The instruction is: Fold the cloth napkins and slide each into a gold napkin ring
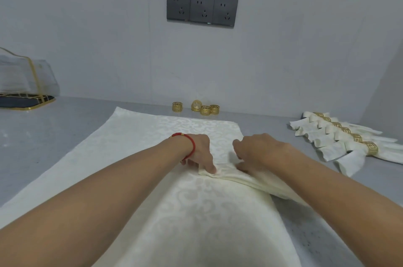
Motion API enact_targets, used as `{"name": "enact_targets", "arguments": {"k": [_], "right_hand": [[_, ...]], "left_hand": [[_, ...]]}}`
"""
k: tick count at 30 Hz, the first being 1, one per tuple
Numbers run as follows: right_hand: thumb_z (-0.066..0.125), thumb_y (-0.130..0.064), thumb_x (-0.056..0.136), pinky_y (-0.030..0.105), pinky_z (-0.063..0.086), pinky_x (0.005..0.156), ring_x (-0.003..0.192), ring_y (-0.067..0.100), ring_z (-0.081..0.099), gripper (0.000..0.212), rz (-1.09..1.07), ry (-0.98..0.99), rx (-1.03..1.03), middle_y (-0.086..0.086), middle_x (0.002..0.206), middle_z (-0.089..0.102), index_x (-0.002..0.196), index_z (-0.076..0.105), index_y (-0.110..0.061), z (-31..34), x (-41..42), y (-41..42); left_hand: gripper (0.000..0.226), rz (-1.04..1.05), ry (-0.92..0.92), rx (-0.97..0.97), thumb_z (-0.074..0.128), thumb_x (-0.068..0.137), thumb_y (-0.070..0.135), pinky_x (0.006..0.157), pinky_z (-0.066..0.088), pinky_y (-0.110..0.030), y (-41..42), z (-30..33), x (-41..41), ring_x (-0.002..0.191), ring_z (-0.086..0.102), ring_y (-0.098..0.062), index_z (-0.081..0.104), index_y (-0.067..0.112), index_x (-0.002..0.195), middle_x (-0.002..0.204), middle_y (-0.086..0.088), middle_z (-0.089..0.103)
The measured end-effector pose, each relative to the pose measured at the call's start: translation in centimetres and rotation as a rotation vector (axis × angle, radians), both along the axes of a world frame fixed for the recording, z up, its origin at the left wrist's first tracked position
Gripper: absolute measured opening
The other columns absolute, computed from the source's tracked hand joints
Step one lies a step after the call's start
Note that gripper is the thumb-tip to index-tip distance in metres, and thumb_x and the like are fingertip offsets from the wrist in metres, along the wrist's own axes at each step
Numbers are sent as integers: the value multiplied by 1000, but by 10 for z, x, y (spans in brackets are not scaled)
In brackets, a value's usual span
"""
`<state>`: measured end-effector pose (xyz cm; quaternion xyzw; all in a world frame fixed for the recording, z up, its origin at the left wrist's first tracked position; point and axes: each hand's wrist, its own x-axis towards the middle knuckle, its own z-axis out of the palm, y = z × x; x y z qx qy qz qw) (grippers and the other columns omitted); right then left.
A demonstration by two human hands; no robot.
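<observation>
A cream napkin [141,146] lay spread across the grey table [43,136]. At its middle, the left hand [199,153] pressed a folded pleat down with curled fingers [210,168], while the right hand [259,151] seemed to pinch the same fold. Four loose gold rings [205,109] stood by the wall; finished ringed napkins [340,138] lay in a row at right.
</observation>
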<state>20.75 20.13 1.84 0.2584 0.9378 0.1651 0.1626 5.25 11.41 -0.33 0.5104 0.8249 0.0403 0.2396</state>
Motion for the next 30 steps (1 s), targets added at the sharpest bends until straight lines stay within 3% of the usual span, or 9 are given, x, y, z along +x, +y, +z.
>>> {"name": "enact_targets", "arguments": {"k": [3,6,10,12,15,18,21,26,30], "right_hand": [[55,-33,102,28,36,56,60,18,59,20,-14,13,-94,-2,90,59,114,56,-17,6,-3,-2],[59,-40,100,26,47,55,63,19,72,21,-114,137,-508,1,78,72,99,61,-20,15,3,14],[53,-11,101,24,49,62,78,16,72,24,-143,161,-915,2,87,73,112,73,-16,29,20,26],[66,-8,94,25,50,68,80,9,70,25,-86,124,-908,1,87,75,114,75,-22,25,26,31],[82,-28,86,27,50,77,71,7,63,15,-19,218,-809,-1,76,72,100,78,-27,7,25,39],[81,-38,86,25,43,76,62,4,50,12,16,389,-824,-11,63,55,85,75,-29,-6,20,40],[79,-38,87,25,37,72,61,7,43,23,31,466,-832,-10,64,46,67,69,-38,-14,18,41],[85,-39,81,35,54,86,81,18,64,15,40,551,-807,3,95,70,86,75,-29,-20,19,40],[87,-46,75,34,56,76,67,12,61,24,-19,561,-818,-5,80,71,85,76,-28,-25,17,42]], "left_hand": [[41,7,13,2,77,77,46,64,52,-29,-1,1,-1,69,60,-20,71,10,94,77,-1,68],[41,5,32,-1,76,79,47,58,50,-26,-3,2,0,66,59,-17,71,11,96,78,0,68],[40,-6,28,-23,77,79,49,62,53,-28,-1,3,-1,71,61,-18,72,13,96,85,-2,70],[41,-9,13,-34,77,78,49,68,55,-30,0,3,-2,75,63,-19,73,13,96,88,-4,71],[40,-16,10,-47,77,78,48,65,55,-29,1,3,-3,75,63,-19,74,12,95,87,-4,71],[35,-20,19,-55,77,78,47,61,53,-27,2,6,-3,68,62,-15,73,14,88,80,-1,69],[37,-26,-7,-77,77,79,46,63,56,-28,1,8,-3,71,64,-15,75,12,92,81,-1,69],[39,-43,-19,-67,76,78,45,64,54,-28,0,8,-2,69,62,-19,75,8,90,75,-2,68],[22,-150,28,-41,67,82,41,69,55,-35,-2,8,-3,70,62,-19,67,21,73,76,-7,70]]}}
